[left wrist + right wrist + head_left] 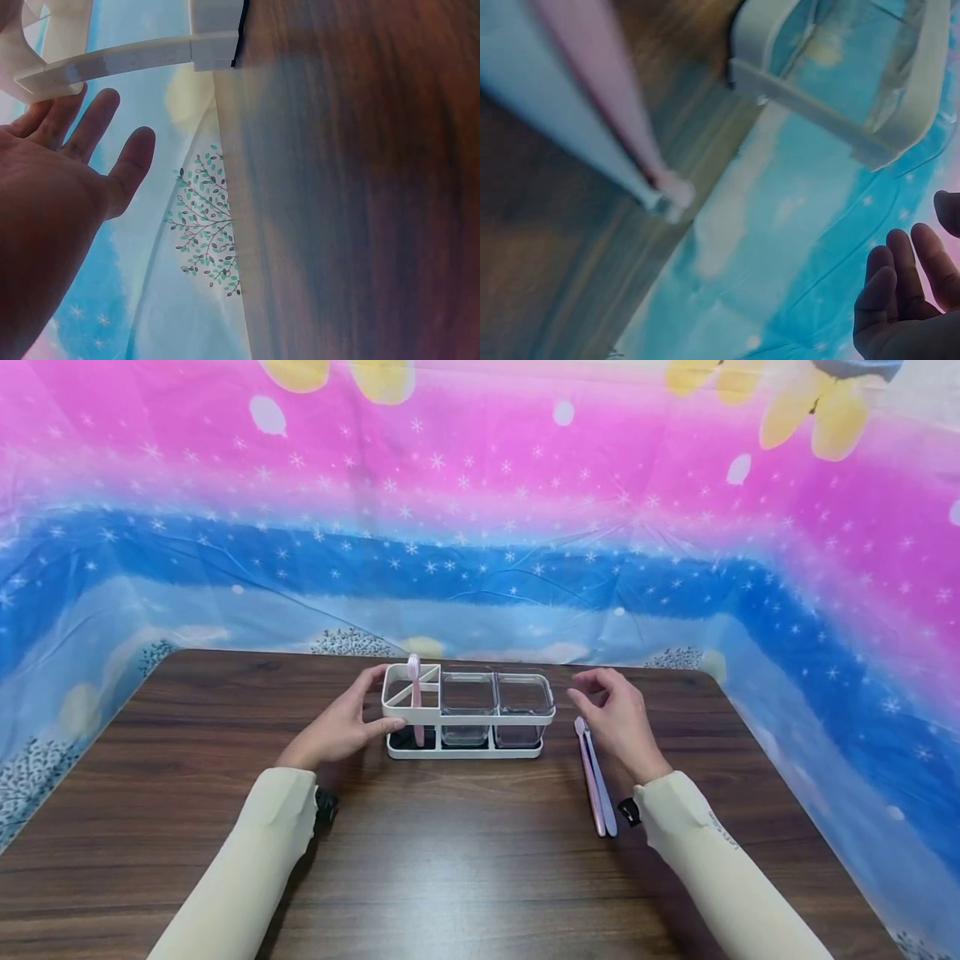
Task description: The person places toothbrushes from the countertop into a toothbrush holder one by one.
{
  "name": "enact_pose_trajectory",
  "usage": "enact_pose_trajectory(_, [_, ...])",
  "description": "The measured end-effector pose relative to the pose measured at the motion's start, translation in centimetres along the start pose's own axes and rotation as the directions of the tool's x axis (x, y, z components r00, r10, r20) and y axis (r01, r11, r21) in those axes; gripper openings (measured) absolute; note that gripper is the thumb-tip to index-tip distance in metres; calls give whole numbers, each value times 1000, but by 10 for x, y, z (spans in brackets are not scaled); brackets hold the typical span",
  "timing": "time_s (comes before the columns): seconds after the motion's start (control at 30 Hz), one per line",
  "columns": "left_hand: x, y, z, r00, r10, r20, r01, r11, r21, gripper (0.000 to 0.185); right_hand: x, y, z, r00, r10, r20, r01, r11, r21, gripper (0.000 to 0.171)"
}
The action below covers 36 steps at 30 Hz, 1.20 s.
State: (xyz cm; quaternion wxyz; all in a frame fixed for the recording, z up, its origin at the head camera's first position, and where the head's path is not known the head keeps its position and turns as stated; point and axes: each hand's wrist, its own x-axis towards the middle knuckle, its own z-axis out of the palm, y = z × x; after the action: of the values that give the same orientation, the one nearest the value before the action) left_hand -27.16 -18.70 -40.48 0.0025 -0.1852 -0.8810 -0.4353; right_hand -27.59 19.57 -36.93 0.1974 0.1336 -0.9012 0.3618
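From the head camera, the white toothbrush holder [467,714] is being steadied at its left end by the left hand [341,727], thumb and fingers curled around the frame; a pink toothbrush [415,697] is standing in its left compartment. The right hand [618,718] is being held just beside the right end, fingers loosely curled and empty, over two toothbrushes [597,781] lying on the wooden table [465,860]. In the left wrist view, spread fingers [97,124] are being pressed against the holder's rim. In the right wrist view, relaxed fingers [911,274] are being held apart from the holder.
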Motion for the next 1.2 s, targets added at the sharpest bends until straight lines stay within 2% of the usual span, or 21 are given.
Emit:
enact_pose_trajectory(0.13, [-1,1,0,1000,-6,-2,6,1000,-2,87,-7,13,0,997,77,32,-76,997,-10,19])
enact_pose_trajectory(0.33, [-1,1,0,1000,-12,7,12,1000,-14,88,-17,31,-1,986,140,90,-136,989,-51,21])
enact_pose_trajectory(0.53, [-1,1,0,1000,-19,6,19,1000,-14,87,-25,44,-3,959,216,185,-198,974,-112,22])
enact_pose_trajectory(0.9, [-1,-1,0,1000,-12,8,12,1000,-7,85,-33,57,0,913,260,313,-219,962,-162,23])
enact_pose_trajectory(1.2, [2,-1,-1,1000,16,20,-16,1000,-11,83,-33,60,0,869,317,379,-241,941,-236,23])
